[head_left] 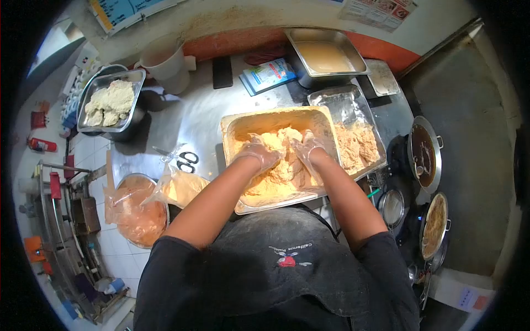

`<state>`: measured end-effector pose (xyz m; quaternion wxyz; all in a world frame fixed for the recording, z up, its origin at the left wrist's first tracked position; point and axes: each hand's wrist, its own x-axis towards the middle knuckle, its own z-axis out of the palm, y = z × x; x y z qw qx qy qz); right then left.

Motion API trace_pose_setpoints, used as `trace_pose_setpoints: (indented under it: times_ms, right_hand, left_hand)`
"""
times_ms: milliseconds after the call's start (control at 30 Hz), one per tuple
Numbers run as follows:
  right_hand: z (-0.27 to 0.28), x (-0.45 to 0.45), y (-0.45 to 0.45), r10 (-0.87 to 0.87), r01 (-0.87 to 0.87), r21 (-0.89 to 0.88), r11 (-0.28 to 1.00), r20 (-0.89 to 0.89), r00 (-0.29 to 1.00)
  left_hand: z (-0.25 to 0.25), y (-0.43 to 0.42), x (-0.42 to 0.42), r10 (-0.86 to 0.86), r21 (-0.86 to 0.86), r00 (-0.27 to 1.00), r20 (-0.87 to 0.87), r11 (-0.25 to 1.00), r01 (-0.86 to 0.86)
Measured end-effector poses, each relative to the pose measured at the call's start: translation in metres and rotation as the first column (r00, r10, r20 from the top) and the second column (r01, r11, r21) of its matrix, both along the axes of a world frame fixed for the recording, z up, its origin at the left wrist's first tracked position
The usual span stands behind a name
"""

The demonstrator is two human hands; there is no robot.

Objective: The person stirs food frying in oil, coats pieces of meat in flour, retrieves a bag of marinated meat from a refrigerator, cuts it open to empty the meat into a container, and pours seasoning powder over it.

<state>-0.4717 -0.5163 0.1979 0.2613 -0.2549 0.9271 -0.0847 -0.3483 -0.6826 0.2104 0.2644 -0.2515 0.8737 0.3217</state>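
Two hands (264, 155) (gloved), angled inward, in powder (276, 190)

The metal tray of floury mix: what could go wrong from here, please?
The left hand and right hand are in the floury mix, so some might spill over the tray. The scissors lie close to the plastic bag; if bumped, they could perhaps tear it.

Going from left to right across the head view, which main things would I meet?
Red fire extinguisher, pale lumpy food, black-handled scissors, left hand, right hand, floury lumps, pan of dark liquid.
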Motion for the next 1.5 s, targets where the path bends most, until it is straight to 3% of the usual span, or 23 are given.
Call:
trace_pose_setpoints:
  times_ms: [33,67,167,267,333,400,433,467,500,567,600,667,733,800,900,967,1067,1100,1167,1233,1267,1367,1500]
  right_hand:
    - [0.012,0.006,-0.008,0.005,-0.004,-0.019,1.0,0.013,1.0]
    - [-0.046,-0.007,-0.004,0.01,-0.017,-0.105,0.994,-0.07,0.998]
    - [-0.086,-0.018,-0.015,0.11,-0.115,-0.267,0.957,-0.032,0.993]
    - [-0.055,-0.018,-0.02,0.108,-0.09,-0.078,0.993,0.268,0.957]
    - [-0.043,-0.016,-0.013,0.287,-0.267,-0.108,0.958,0.306,0.907]
    - [0.003,-0.01,-0.017,0.145,-0.17,-0.002,0.985,0.538,0.83]
    - [0.021,-0.004,-0.018,0.143,-0.191,0.062,0.98,0.452,0.88]
    - [0.034,0.005,-0.013,0.149,-0.209,0.13,0.969,0.364,0.919]
    - [0.037,0.012,-0.007,0.166,-0.224,0.2,0.954,0.27,0.949]
    - [0.031,0.015,0.01,0.198,-0.293,0.294,0.91,0.311,0.929]
    - [0.028,0.018,0.017,0.21,-0.324,0.338,0.884,0.334,0.919]
    - [0.036,0.029,0.023,0.359,-0.49,0.255,0.834,0.423,0.832]
    - [0.036,0.035,0.014,0.494,-0.654,0.176,0.736,0.52,0.697]
    - [0.045,0.039,0.008,0.508,-0.633,0.083,0.769,0.523,0.685]
    - [0.071,0.035,-0.001,0.386,-0.501,0.029,0.865,0.6,0.7]
    - [0.064,0.032,0.012,0.23,-0.282,-0.012,0.959,0.611,0.758]
    - [0.069,0.02,0.029,0.069,-0.009,-0.102,0.995,0.599,0.798]
    - [0.059,0.015,0.034,0.193,-0.174,-0.085,0.981,0.428,0.883]
    - [0.038,0.01,0.04,0.429,-0.435,0.01,0.901,0.141,0.892]
    - [0.045,0.006,0.033,0.585,-0.582,0.103,0.806,0.002,0.811]
    - [0.05,0.004,0.03,0.644,-0.635,0.139,0.76,-0.027,0.764]
    - [0.075,0.014,0.017,0.791,-0.771,0.183,0.61,-0.089,0.605]
    - [0.048,0.024,0.015,0.713,-0.681,0.263,0.683,-0.036,0.701]
  left_hand:
    - [-0.002,0.0,-0.005,-0.017,0.012,1.0,-0.001,1.0,0.017]
    - [-0.005,0.001,-0.01,-0.032,0.026,0.999,-0.001,0.999,0.032]
    - [-0.016,0.001,-0.017,0.034,0.08,0.999,-0.005,0.996,-0.034]
    - [-0.038,0.002,-0.02,0.03,0.04,0.998,-0.062,0.999,-0.028]
    - [0.006,0.011,-0.011,0.044,0.061,0.996,-0.073,0.997,-0.039]
    - [0.004,0.011,0.004,0.154,0.087,0.981,0.116,0.983,-0.164]
    - [0.004,0.008,0.008,0.203,0.089,0.957,0.208,0.97,-0.225]
    - [0.054,0.011,0.01,0.029,0.121,0.954,0.3,0.99,-0.069]
    - [0.05,0.016,0.016,-0.029,0.067,0.957,0.288,0.998,0.01]
    - [0.037,0.033,0.037,-0.158,-0.048,0.95,0.269,0.983,0.177]
    - [0.019,0.04,0.048,-0.15,-0.077,0.965,0.214,0.982,0.17]
    - [-0.02,0.052,0.065,-0.133,-0.13,0.986,0.098,0.981,0.145]
    - [-0.024,0.052,0.061,-0.084,-0.067,0.996,0.043,0.994,0.087]
    - [-0.026,0.053,0.06,0.047,0.057,0.999,-0.015,0.997,-0.046]
    - [-0.023,0.047,0.059,0.305,0.311,0.947,-0.102,0.914,-0.261]
    - [-0.028,0.042,0.061,0.377,0.454,0.909,-0.179,0.851,-0.264]
    - [-0.002,0.039,0.066,0.546,0.646,0.774,-0.321,0.724,-0.243]
    - [0.008,0.037,0.067,0.522,0.587,0.798,-0.3,0.761,-0.277]
    - [0.024,0.035,0.069,0.472,0.455,0.845,-0.252,0.828,-0.327]
    - [0.031,0.039,0.062,0.205,0.067,0.97,-0.132,0.978,-0.198]
    - [0.034,0.042,0.057,0.084,-0.126,0.996,-0.035,0.988,-0.088]
    - [0.062,0.048,0.037,-0.114,-0.15,0.971,0.208,0.978,0.147]
    - [0.028,0.048,0.038,-0.155,-0.176,0.966,0.205,0.965,0.192]
